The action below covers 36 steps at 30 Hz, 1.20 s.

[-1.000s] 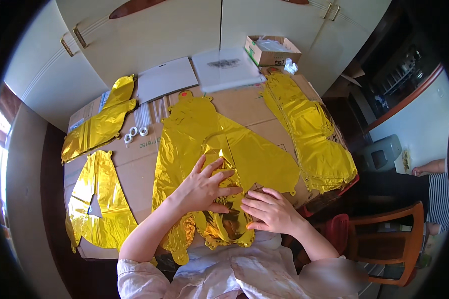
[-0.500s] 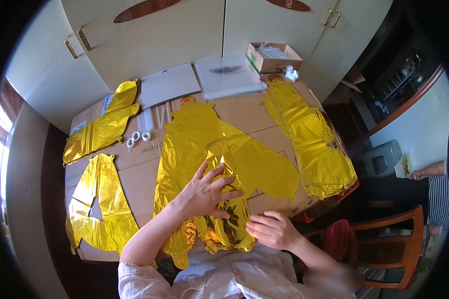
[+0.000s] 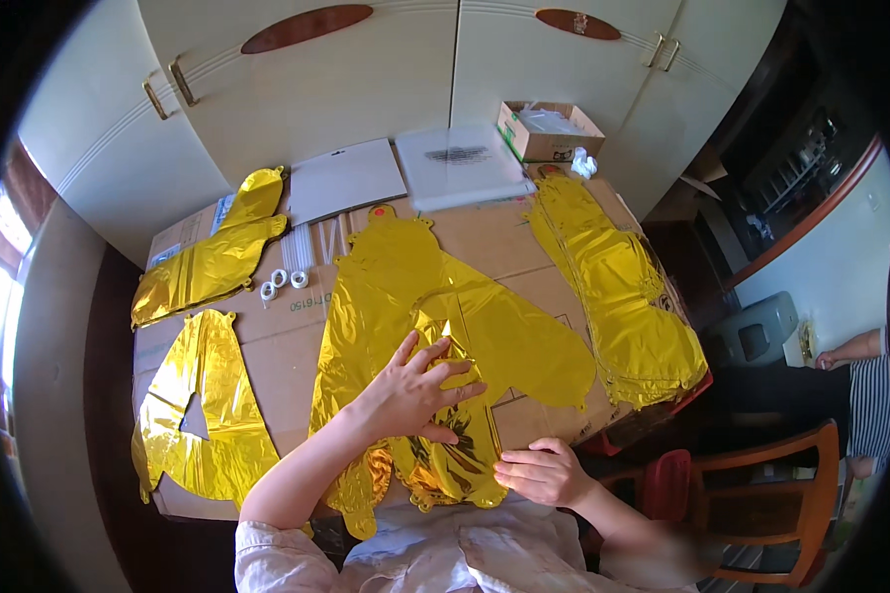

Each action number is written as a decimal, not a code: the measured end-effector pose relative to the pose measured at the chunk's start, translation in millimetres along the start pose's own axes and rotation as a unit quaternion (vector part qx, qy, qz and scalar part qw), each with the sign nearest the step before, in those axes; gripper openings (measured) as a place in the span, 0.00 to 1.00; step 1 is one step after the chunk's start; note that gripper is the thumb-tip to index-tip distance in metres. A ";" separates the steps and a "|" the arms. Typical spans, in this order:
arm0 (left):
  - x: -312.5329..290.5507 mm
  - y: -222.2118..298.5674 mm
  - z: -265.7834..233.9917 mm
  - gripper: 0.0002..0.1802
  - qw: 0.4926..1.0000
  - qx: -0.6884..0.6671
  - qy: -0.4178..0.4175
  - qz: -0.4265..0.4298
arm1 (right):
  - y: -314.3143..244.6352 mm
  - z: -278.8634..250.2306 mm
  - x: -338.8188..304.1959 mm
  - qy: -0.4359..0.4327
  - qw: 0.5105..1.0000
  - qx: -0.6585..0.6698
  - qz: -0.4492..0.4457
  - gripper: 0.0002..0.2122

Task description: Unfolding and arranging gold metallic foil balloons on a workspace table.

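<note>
A flat gold foil balloon point(image 3: 386, 267) lies in front of me, its near part gathered and shiny. My left hand point(image 3: 415, 390) rests on that crinkled part with fingers spread. At its right edge is my right hand point(image 3: 546, 474), fingers bent together with the tips at the foil's border; the thumb is hidden. Left of my left forearm lies another flat gold foil balloon point(image 3: 222, 400) with a small triangular opening. Two-lobed gold foil point(image 3: 208, 262) sits at the far left, and a long, crinkled gold foil balloon point(image 3: 613, 296) lies along the right side.
Flattened cardboard point(image 3: 494, 237) covers the table. Small white tape rolls point(image 3: 281, 279), white sticks point(image 3: 297, 245), a grey-white flat box point(image 3: 346, 185) and a clear plastic sheet point(image 3: 460, 163) lie behind. An open carton point(image 3: 554, 143) stands far right. A wooden chair point(image 3: 771, 494) and another person's arm point(image 3: 850, 349) are at right.
My right hand's fingers have drawn closer together at the foil's edge. My left hand stays spread on the foil. The whole view has shifted slightly.
</note>
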State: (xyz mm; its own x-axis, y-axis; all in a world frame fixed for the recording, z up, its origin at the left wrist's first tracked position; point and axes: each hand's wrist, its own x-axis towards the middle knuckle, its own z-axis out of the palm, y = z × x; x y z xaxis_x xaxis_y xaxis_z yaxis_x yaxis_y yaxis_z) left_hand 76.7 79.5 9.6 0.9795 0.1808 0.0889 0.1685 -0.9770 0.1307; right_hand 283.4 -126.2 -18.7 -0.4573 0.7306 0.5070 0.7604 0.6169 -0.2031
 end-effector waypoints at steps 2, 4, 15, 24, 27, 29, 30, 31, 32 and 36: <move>-0.1 0.0 -0.1 0.46 1.000 0.001 -0.002 -0.002 | 2.4 -1.3 1.4 -0.005 1.000 0.005 -0.007 0.05; 1.2 -0.6 -0.2 0.47 1.000 0.000 -0.007 -0.006 | 3.8 -2.0 2.7 -0.015 1.000 0.017 -0.006 0.05; -1.4 -0.8 5.0 0.48 1.000 -0.004 0.020 -0.009 | 11.7 -8.4 10.7 -0.034 0.997 0.060 -0.040 0.06; -1.3 -2.5 6.7 0.48 1.000 -0.021 0.003 -0.009 | 22.7 -17.9 21.2 -0.015 0.977 0.212 0.015 0.06; -3.3 -3.3 8.2 0.48 1.000 -0.027 0.011 -0.011 | 49.0 -18.5 55.1 0.031 0.984 0.140 0.103 0.06; -3.4 -1.8 6.5 0.47 1.000 -0.027 0.013 -0.009 | 75.0 -7.0 81.0 0.025 0.985 0.096 0.144 0.09; -3.1 -1.7 3.9 0.47 1.000 -0.024 0.011 -0.007 | 86.8 1.7 95.5 0.031 0.982 0.091 0.165 0.10; -1.4 -1.9 2.2 0.47 1.000 -0.022 0.011 -0.003 | 99.0 11.1 106.1 0.030 0.983 0.076 0.164 0.11; -0.2 -2.1 1.4 0.47 1.000 -0.023 0.011 -0.001 | 111.4 21.6 116.1 0.029 0.984 0.062 0.162 0.12; -0.9 -1.2 1.7 0.46 1.000 -0.028 0.012 0.000 | 132.0 49.9 135.3 0.014 0.988 0.031 0.153 0.15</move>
State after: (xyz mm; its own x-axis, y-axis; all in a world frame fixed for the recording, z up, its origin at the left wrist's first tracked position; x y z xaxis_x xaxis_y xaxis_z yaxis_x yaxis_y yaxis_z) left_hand 75.7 80.4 7.7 0.9764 0.1845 0.1123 0.1617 -0.9691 0.1865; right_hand 298.9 68.7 -18.7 -0.1958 0.8778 0.4371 0.8307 0.3854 -0.4018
